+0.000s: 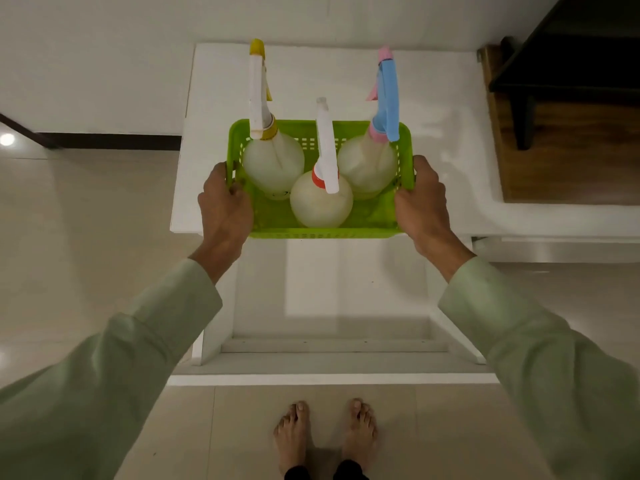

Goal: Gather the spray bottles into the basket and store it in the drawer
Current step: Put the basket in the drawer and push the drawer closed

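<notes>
A bright green plastic basket (322, 233) sits at the front edge of the white counter (446, 140). Three translucent spray bottles stand upright in it: one with a yellow and white head (273, 161) at the left, one with a red collar and white head (320, 202) in the middle front, one with a pink and blue head (367, 164) at the right. My left hand (225, 206) grips the basket's left rim. My right hand (424, 202) grips the right rim. Below the counter, a white drawer (329, 344) is pulled out with nothing visible inside.
A dark wooden shelf unit (568, 98) stands to the right of the counter. Pale tiled floor (86, 237) lies on the left and in front. My bare feet (325, 434) stand just before the drawer's front panel.
</notes>
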A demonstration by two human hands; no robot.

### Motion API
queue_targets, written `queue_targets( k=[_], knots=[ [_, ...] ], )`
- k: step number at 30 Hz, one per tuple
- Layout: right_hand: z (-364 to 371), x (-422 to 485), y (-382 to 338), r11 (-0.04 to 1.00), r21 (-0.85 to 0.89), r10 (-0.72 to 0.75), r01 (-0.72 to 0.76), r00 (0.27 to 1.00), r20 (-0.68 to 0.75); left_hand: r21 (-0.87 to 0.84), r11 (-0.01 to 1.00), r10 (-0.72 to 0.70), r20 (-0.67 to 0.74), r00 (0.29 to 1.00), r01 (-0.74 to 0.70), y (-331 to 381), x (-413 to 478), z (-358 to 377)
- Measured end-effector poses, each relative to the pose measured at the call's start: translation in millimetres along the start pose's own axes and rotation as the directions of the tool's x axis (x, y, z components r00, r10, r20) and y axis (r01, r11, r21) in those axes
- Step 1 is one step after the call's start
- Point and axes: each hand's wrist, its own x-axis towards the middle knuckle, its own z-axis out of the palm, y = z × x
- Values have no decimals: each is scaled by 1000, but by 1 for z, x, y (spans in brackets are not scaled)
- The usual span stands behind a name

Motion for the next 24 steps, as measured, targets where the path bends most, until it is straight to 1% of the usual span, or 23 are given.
queue_targets(
  k=[4, 11, 14, 18, 21, 24],
  knots=[
    [-14, -35, 18, 1000, 5, -26, 26, 1000, 17, -22, 999, 34, 12, 999, -34, -13, -38, -11],
    [-26, -103, 60, 997, 58, -48, 46, 999, 26, -52, 996, 71, 97, 993, -66, -57, -109, -24],
    [-24, -128, 81, 996, 90, -15, 12, 999, 41, -41, 996, 82, 121, 989, -77, -76, -137, -26],
    [-17, -151, 110, 994, 109, 14, -19, 999, 49, -52, 998, 53, 148, 988, -45, -99, -162, -24],
    [-9, -158, 128, 991, 111, 65, -74, 995, 82, -65, 998, 15, 190, 982, -3, -113, -166, -18],
    [1, -158, 144, 987, 123, 88, -101, 990, 111, -27, 999, -40, 250, 968, 48, -127, -160, -9]
  ],
)
